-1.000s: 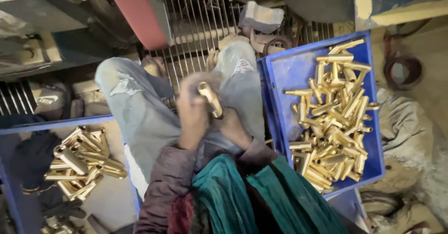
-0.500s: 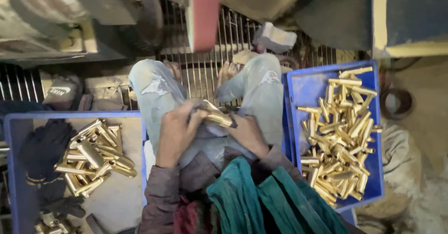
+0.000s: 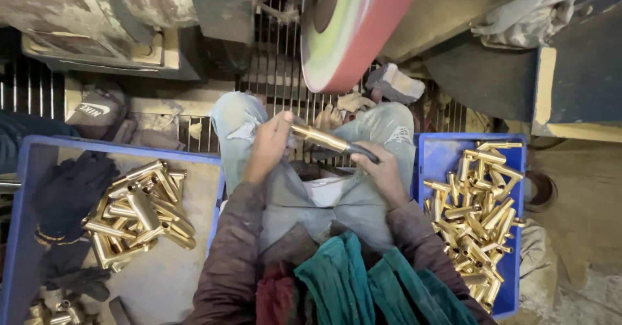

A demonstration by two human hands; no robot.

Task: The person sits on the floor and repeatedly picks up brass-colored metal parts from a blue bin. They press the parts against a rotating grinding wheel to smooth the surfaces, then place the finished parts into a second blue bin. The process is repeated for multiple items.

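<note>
brass fittings (image 3: pixel 139 211) heaped in the blue tray (image 3: pixel 26 169) at far left, a dark glove (image 3: pixel 71 189) lying beside them. left hand (image 3: pixel 267 150) curled around the near end of a brass tube (image 3: pixel 321 138), held over the lap between the knees. right hand (image 3: pixel 382 173) clasped on the tube's dark other end, tube slanting down to the right. red-rimmed grinding wheel (image 3: pixel 353 30) hangs just above. second blue tray (image 3: pixel 440 153) at right, piled with more brass pieces (image 3: pixel 479 215).

We wear dusty maroon sleeves (image 3: pixel 227 260), faded ripped jeans (image 3: pixel 304 189), and a teal cloth (image 3: pixel 363 286) across our lap.
</note>
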